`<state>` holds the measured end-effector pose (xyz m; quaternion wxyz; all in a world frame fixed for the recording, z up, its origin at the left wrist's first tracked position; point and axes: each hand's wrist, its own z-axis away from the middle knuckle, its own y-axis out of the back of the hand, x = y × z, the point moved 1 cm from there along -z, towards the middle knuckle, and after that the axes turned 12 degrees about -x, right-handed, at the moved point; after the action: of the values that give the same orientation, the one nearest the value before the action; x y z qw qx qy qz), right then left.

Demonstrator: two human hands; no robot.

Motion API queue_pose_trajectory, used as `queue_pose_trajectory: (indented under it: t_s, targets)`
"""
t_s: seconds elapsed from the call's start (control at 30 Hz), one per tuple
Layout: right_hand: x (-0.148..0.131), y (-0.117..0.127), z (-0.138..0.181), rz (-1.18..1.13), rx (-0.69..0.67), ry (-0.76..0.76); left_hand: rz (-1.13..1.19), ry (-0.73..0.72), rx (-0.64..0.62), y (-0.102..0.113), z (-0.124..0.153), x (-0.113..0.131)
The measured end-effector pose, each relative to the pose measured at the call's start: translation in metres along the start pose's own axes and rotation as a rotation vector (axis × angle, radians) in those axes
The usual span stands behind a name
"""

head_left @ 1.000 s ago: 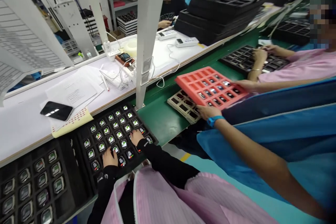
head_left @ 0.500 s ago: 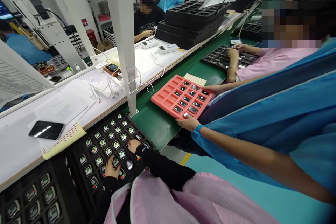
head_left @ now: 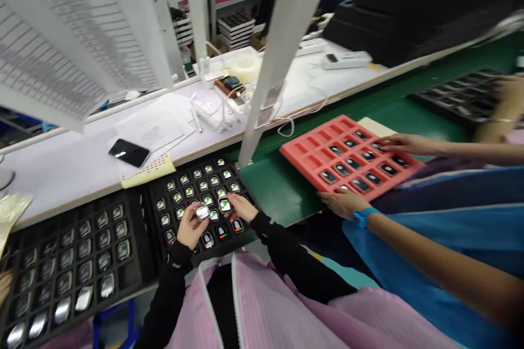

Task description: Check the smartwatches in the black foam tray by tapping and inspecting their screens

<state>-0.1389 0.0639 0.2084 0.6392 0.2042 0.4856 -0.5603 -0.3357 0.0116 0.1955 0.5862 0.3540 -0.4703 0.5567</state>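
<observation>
Left hand (head_left: 189, 228) is closed around one watch (head_left: 202, 211), pinched by its edges and lifted just above the black tray (head_left: 153, 229). Right hand (head_left: 242, 208) is loosely open and holds nothing, fingertips resting on the tray beside a lit watch (head_left: 225, 205). Best practice, I'd say: grip case sides only, stay off the glass, stay low over the pockets.

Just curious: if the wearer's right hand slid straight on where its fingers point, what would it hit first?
Probably the lit watch module in the black tray, just ahead of the right hand; whether they already touch is unclear.
</observation>
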Motion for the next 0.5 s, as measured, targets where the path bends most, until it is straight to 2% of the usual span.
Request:
queue_pose_trajectory:
  t_s: [0.07,0.2,0.33,0.5]
  targets:
    - [0.002,-0.014,0.002,-0.053,-0.134,-0.023,0.025,-0.052,-0.025,-0.006,0.01,0.023]
    - [-0.013,-0.027,0.024,-0.071,-0.286,0.14,0.019,-0.169,0.028,-0.014,0.029,0.057]
    - [-0.022,-0.042,0.04,-0.025,-0.252,0.193,0.033,-0.204,0.113,-0.021,0.043,0.067]
    - [-0.022,-0.052,0.05,-0.03,-0.21,0.203,0.087,-0.228,0.069,-0.03,0.059,0.071]
